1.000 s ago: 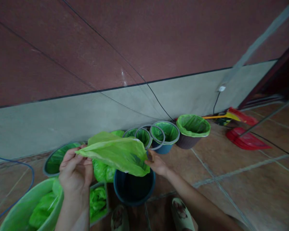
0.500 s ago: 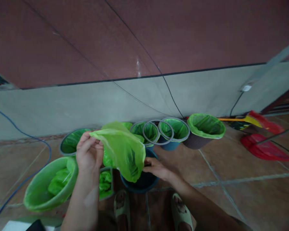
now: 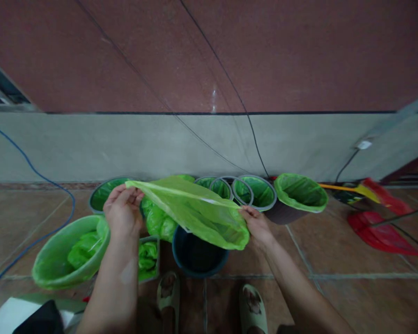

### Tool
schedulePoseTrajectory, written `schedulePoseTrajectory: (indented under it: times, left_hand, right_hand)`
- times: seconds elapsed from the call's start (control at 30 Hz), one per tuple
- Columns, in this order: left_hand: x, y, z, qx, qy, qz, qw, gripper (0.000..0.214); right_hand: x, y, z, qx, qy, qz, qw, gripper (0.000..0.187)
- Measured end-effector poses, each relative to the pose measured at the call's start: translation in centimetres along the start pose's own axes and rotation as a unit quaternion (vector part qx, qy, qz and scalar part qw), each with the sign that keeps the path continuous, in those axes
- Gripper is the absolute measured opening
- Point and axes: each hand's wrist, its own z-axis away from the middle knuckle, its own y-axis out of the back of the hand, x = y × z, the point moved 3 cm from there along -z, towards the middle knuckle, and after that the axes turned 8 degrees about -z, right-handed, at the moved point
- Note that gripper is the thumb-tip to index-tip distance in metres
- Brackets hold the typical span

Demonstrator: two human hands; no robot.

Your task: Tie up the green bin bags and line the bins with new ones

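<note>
A thin green plastic bag (image 3: pixel 195 211) is stretched between my two hands above a dark blue bucket (image 3: pixel 197 254) that has no liner. My left hand (image 3: pixel 122 214) pinches the bag's left corner, fingers closed on it. My right hand (image 3: pixel 258 225) grips the bag's right edge. The bag's mouth looks partly spread, and it hangs over the bucket's far rim. My two slippered feet stand just in front of the bucket.
Several bins lined with green bags stand along the wall: a large green one (image 3: pixel 68 255) at left, a brown one (image 3: pixel 297 197) at right, smaller ones between. A loose grey ring (image 3: pixel 232 189) rests on two. Red dustpans (image 3: pixel 379 225), cables and a blue hose lie nearby.
My right hand left the bucket's rim and took the bag's right edge, pulling it wide. The bag went from hanging down to stretched across. My view shifted slightly right.
</note>
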Motion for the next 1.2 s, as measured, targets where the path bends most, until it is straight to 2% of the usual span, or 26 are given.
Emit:
schedulePoseTrajectory:
  times: [0.1, 0.2, 0.27, 0.33, 0.43, 0.53, 0.6, 0.63, 0.7, 0.77, 0.8, 0.83, 0.87, 0.93, 1.0, 1.03, 1.1, 1.2]
  left_hand:
    - [-0.1, 1.3, -1.3, 0.071, 0.010, -0.013, 0.997, 0.013]
    - [-0.1, 2.3, -2.1, 0.075, 0.006, -0.016, 0.997, 0.014]
    - [0.0, 2.6, -2.4, 0.070, -0.001, -0.014, 0.997, 0.015]
    - [0.0, 2.9, -2.6, 0.068, 0.000, -0.016, 0.998, 0.015]
    - [-0.1, 3.1, -3.1, 0.047, -0.004, -0.027, 0.999, 0.015]
    - [0.0, 3.0, -3.3, 0.014, -0.043, -0.029, 0.999, 0.016]
    - [0.1, 2.7, -3.0, -0.002, -0.052, -0.023, 0.998, 0.016]
    - [0.2, 2.5, -2.7, -0.011, -0.050, -0.022, 0.998, 0.015]
    - [0.5, 1.9, -2.0, -0.036, -0.048, -0.024, 0.998, 0.014]
    - [0.8, 1.4, -1.3, -0.055, -0.060, -0.028, 0.996, 0.014]
    - [0.9, 1.2, -1.0, -0.058, -0.066, -0.030, 0.996, 0.014]
    - [0.9, 1.1, -0.9, -0.057, -0.067, -0.032, 0.996, 0.014]
    - [0.9, 1.1, -0.9, -0.054, -0.064, -0.034, 0.996, 0.013]
    - [0.5, 1.1, -1.0, -0.041, -0.038, -0.044, 0.997, 0.012]
    - [0.2, 0.9, -1.2, -0.037, 0.002, -0.056, 0.998, 0.012]
    - [0.2, 0.8, -1.1, -0.037, 0.021, -0.060, 0.997, 0.012]
    - [0.7, 0.6, -0.8, -0.043, 0.036, -0.048, 0.997, 0.012]
    - [2.6, 0.4, -0.1, -0.071, -0.012, 0.062, 0.995, 0.013]
  right_hand:
    - [-2.6, 1.2, 0.7, -0.109, -0.050, 0.002, 0.993, 0.038]
    - [-4.1, 1.5, 2.2, -0.207, -0.101, -0.011, 0.973, 0.044]
    - [-4.8, 1.3, 3.0, -0.261, -0.110, -0.014, 0.959, 0.051]
    - [-5.1, 1.2, 3.4, -0.296, -0.104, -0.005, 0.949, 0.061]
    - [-4.7, 1.3, 3.0, -0.302, -0.094, 0.019, 0.948, 0.065]
    - [-3.2, 1.8, 1.8, -0.252, -0.058, 0.083, 0.962, 0.059]
    - [-2.5, 2.4, 0.8, -0.165, 0.001, 0.183, 0.969, 0.049]
    - [-2.4, 2.8, 0.5, -0.110, 0.037, 0.251, 0.961, 0.045]
    - [-2.6, 3.6, 0.0, -0.007, 0.106, 0.391, 0.914, 0.041]
    - [-3.2, 4.4, -0.1, 0.061, 0.150, 0.487, 0.858, 0.041]
    - [-3.6, 4.8, -0.1, 0.083, 0.161, 0.506, 0.843, 0.040]
    - [-3.9, 5.3, -0.2, 0.099, 0.166, 0.506, 0.841, 0.038]
    - [-4.3, 5.8, -0.3, 0.110, 0.161, 0.484, 0.853, 0.034]
    - [-4.7, 6.6, -0.7, 0.118, 0.125, 0.373, 0.912, 0.025]
    - [-5.2, 7.1, -0.9, 0.111, 0.070, 0.193, 0.972, 0.021]
    - [-5.7, 7.1, -0.8, 0.110, 0.055, 0.100, 0.987, 0.022]
    - [-7.6, 7.0, -0.1, 0.116, 0.090, -0.042, 0.988, 0.025]
    - [-11.6, 6.9, 2.1, 0.096, 0.245, -0.113, 0.958, 0.021]
